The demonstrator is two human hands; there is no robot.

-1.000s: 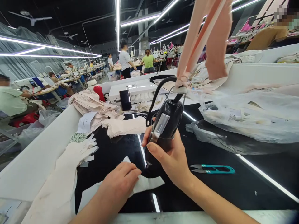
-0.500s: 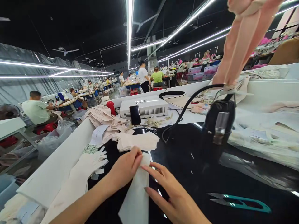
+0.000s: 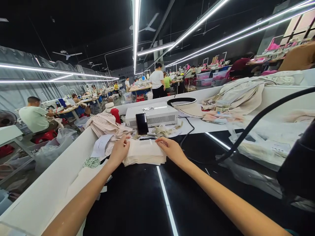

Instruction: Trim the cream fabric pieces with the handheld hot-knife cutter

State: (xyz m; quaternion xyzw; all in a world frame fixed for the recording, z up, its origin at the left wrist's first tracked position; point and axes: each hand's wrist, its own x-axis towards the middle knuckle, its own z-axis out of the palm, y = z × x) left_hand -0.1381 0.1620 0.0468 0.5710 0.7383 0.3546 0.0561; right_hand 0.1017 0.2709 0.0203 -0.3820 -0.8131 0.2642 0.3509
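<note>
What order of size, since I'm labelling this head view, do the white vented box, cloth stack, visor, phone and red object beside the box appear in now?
Largest to smallest:
White vented box and cloth stack: too alike to rank
Visor
Phone
Red object

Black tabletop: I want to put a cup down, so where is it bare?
Bare: between left forearm and right forearm, nearer than the fabric stack. Crowded: beyond the stack, around phone and white box; rightward, around plastic bag.
</note>
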